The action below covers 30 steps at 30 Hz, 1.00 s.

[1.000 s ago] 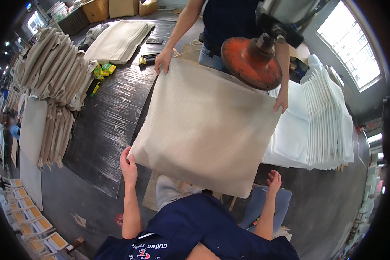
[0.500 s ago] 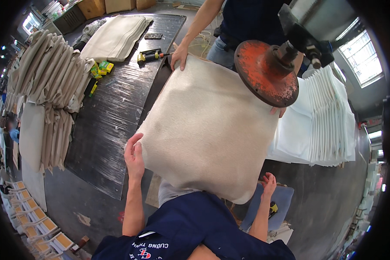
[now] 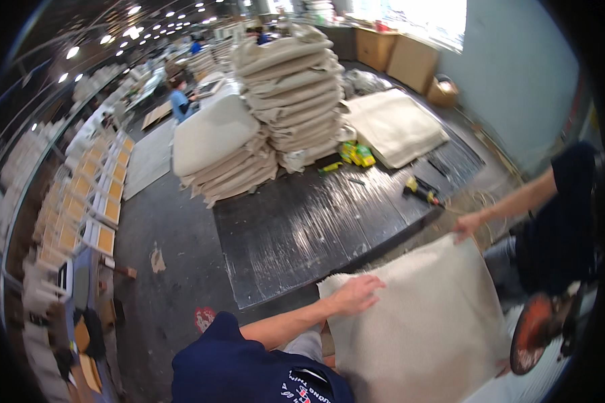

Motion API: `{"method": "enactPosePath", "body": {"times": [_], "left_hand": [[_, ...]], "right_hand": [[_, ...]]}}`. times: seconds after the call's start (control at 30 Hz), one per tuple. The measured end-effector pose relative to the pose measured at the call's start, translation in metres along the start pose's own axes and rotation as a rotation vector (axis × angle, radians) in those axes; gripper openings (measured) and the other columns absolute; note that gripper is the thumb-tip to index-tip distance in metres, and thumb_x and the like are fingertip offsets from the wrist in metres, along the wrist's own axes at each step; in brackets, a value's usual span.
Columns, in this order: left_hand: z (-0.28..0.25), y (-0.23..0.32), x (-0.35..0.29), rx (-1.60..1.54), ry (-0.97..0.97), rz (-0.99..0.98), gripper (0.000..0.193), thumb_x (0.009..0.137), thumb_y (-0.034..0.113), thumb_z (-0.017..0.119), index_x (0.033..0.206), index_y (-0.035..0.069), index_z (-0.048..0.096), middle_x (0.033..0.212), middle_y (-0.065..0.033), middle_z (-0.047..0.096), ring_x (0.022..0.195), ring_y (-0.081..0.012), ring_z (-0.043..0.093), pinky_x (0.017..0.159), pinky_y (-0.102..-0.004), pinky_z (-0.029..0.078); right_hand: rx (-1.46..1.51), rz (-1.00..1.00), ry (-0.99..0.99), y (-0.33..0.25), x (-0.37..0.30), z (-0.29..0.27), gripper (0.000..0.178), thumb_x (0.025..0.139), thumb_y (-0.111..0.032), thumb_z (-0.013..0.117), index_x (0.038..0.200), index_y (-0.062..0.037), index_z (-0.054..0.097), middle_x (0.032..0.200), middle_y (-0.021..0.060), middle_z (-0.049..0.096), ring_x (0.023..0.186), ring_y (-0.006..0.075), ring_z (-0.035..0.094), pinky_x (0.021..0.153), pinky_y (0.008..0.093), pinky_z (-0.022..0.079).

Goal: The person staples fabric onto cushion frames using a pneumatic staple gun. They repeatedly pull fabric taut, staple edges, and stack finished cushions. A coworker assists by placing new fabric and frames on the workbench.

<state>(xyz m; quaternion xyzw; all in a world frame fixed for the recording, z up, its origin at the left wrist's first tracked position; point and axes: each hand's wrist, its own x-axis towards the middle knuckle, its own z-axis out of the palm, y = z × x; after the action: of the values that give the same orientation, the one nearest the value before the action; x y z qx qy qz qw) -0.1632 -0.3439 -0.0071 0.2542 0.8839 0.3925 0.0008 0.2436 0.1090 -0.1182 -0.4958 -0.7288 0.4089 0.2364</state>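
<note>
A large square piece of beige woven fabric (image 3: 427, 329), apparently draped over a flat pad, lies in front of me at the lower right. My left hand (image 3: 357, 294) rests on its left edge with the fingers stretched out over the cloth, gripping nothing. Across from me, a co-worker's hand (image 3: 469, 225) holds the far corner. Another bit of a hand shows at the fabric's right side, under a worn orange-red round disc (image 3: 532, 334) on a machine. My right hand is out of view.
Beyond a dark, plastic-wrapped table (image 3: 316, 235) rise tall stacks of beige covered cushions (image 3: 289, 94). On the table lie a flat fabric pile (image 3: 393, 127), yellow-green boxes (image 3: 357, 154) and a yellow-black air tool (image 3: 421, 191). White chair frames (image 3: 104, 208) line the left.
The view has swung left, putting the fabric and disc at the lower right. My left hand has gone from beside the fabric's edge onto its top. My right hand has left the picture.
</note>
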Motion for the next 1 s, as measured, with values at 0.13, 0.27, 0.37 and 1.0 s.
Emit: {"method": "enactPosePath", "body": {"times": [0.13,0.27,0.37,1.0], "left_hand": [[-0.002,0.026,-0.016,-0.132,0.014,-0.01,0.034,0.106,0.017,0.062,0.139,0.008,0.061,0.137,-0.0172,0.065,0.13,-0.0374,0.062,0.112,-0.0501,0.049],[0.005,0.065,-0.032,-0.385,-0.225,0.018,0.03,0.108,0.019,0.06,0.135,0.006,0.063,0.131,-0.0163,0.069,0.123,-0.0359,0.065,0.108,-0.0483,0.05],[0.019,0.101,-0.047,-0.522,-0.365,0.051,0.028,0.109,0.021,0.059,0.131,0.005,0.065,0.126,-0.0162,0.071,0.12,-0.0348,0.066,0.106,-0.0471,0.051],[0.061,0.207,-0.065,-1.183,-0.731,0.023,0.074,0.117,0.052,0.038,0.171,0.003,0.026,0.173,-0.0174,0.036,0.16,-0.029,0.031,0.131,-0.0414,0.024]], "right_hand": [[-0.062,-0.128,0.185,-0.013,0.006,-0.002,0.033,0.098,-0.027,0.062,0.097,0.0008,0.079,0.098,0.0189,0.076,0.089,0.0324,0.07,0.081,0.0453,0.056],[-0.131,-0.304,0.31,0.037,0.074,-0.005,0.031,0.096,-0.022,0.07,0.109,0.0052,0.075,0.108,0.0248,0.075,0.099,0.0395,0.07,0.092,0.0491,0.057],[-0.069,-0.269,0.188,0.022,0.094,0.01,0.04,0.1,-0.031,0.068,0.123,0.0023,0.07,0.116,0.0233,0.073,0.106,0.0364,0.069,0.095,0.0494,0.056],[0.203,-0.789,-0.542,-0.293,-0.073,0.089,0.08,0.112,-0.065,0.026,0.167,-0.0065,0.034,0.176,0.0193,0.023,0.148,0.0338,0.045,0.121,0.0488,0.039]]}}
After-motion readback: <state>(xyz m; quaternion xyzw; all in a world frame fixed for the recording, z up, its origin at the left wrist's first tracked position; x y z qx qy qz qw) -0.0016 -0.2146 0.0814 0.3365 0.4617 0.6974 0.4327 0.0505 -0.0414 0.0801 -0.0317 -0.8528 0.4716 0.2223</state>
